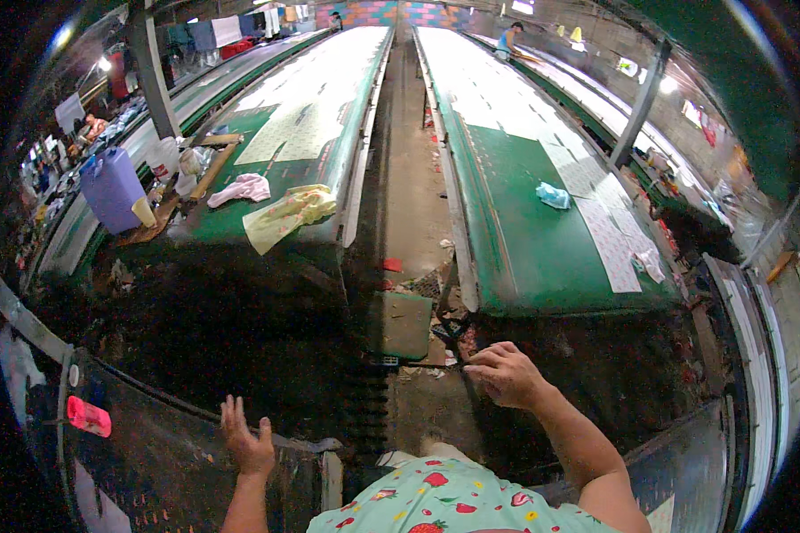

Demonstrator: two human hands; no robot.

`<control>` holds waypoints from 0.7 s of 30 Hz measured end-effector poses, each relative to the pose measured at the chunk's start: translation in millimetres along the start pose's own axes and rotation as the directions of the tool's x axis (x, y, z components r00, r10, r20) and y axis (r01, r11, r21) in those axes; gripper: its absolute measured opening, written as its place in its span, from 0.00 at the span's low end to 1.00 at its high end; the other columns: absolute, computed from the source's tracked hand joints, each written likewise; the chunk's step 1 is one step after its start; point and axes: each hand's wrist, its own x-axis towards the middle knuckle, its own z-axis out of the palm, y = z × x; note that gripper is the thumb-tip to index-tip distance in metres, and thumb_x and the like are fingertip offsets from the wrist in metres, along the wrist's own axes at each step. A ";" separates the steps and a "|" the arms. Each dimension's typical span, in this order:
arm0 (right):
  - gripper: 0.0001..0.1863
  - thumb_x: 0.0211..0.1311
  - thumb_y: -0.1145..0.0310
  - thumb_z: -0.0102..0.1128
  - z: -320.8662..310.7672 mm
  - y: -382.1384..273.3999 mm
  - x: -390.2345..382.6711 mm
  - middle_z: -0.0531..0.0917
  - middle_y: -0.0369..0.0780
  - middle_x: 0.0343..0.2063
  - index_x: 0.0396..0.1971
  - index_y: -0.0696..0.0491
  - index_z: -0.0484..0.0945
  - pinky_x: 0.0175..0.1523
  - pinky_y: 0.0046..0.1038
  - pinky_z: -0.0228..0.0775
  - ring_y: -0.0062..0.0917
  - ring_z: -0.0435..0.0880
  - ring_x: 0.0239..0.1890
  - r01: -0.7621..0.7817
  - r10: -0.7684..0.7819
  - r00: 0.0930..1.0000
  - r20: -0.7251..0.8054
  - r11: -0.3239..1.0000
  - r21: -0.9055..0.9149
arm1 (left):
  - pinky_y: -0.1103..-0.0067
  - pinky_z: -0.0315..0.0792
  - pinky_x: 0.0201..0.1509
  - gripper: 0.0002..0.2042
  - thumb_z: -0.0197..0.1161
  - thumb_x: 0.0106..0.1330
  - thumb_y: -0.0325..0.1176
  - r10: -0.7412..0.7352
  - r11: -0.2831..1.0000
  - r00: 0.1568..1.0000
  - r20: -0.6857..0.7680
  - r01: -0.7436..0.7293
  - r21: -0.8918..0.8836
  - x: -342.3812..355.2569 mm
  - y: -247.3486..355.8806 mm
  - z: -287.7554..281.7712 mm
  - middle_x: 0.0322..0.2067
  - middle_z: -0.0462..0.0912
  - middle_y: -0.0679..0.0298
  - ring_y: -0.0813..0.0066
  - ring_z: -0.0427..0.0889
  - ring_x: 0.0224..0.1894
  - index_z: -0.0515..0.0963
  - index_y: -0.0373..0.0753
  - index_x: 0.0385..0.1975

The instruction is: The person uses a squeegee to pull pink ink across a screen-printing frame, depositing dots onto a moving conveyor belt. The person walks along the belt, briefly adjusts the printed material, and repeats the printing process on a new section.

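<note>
My left hand (249, 441) is raised at the lower left, its fingers stretched and apart, with nothing in it. It is in front of a dark board with a worn edge (304, 444) and touches nothing that I can see. My right hand (509, 377) hangs in the air right of the middle, its fingers bent inward. Whether anything is between those fingers is hidden. Beyond the hands run two long green tables (507, 182), overlaid with white printed cloth (307, 124). A yellow cloth (289, 216) and a pink cloth (240, 190) lie on the left table's near end.
A narrow aisle (409, 195) separates the tables; a greenish board (406, 325) and scraps lie at its near end. A purple jug (116, 189) stands at left. A light-blue cloth (554, 195) rests on the right table. A person (508, 42) is far off at right. Posts (640, 107) flank the tables.
</note>
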 end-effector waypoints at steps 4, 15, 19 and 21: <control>0.20 0.59 0.65 0.74 10.7 73.7 -0.8 0.90 0.36 0.54 0.53 0.42 0.89 0.67 0.43 0.75 0.36 0.88 0.57 -0.037 0.039 0.999 0.031 0.996 -0.085 | 0.51 0.61 0.83 0.29 0.74 0.67 0.32 0.169 0.985 0.985 -0.012 -0.170 -0.020 49.7 42.8 10.6 0.73 0.77 0.48 0.41 0.68 0.79 0.78 0.34 0.68; 0.30 0.48 0.70 0.78 14.1 220.8 39.5 0.89 0.41 0.54 0.56 0.46 0.87 0.66 0.45 0.77 0.43 0.87 0.57 -0.210 0.201 0.945 -0.259 0.978 -0.009 | 0.61 0.82 0.61 0.12 0.73 0.67 0.23 0.316 0.944 0.948 -0.046 -0.319 -0.087 164.0 122.8 49.5 0.49 0.91 0.50 0.49 0.89 0.54 0.88 0.34 0.50; 0.29 0.48 0.72 0.77 23.3 245.2 66.4 0.89 0.41 0.54 0.56 0.46 0.87 0.65 0.46 0.78 0.43 0.86 0.57 -0.194 0.190 0.963 -0.191 0.981 0.000 | 0.69 0.85 0.49 0.08 0.72 0.72 0.25 0.142 0.965 0.985 0.099 -0.116 -0.237 195.1 146.7 87.7 0.44 0.92 0.52 0.59 0.92 0.42 0.88 0.34 0.49; 0.28 0.49 0.74 0.76 32.5 266.0 81.9 0.89 0.41 0.53 0.56 0.47 0.87 0.64 0.45 0.78 0.43 0.86 0.57 -0.205 0.201 0.961 -0.188 0.979 -0.002 | 0.73 0.84 0.41 0.07 0.73 0.73 0.26 0.222 0.945 0.972 0.079 -0.195 -0.261 214.5 164.2 108.1 0.40 0.92 0.53 0.63 0.91 0.35 0.89 0.35 0.47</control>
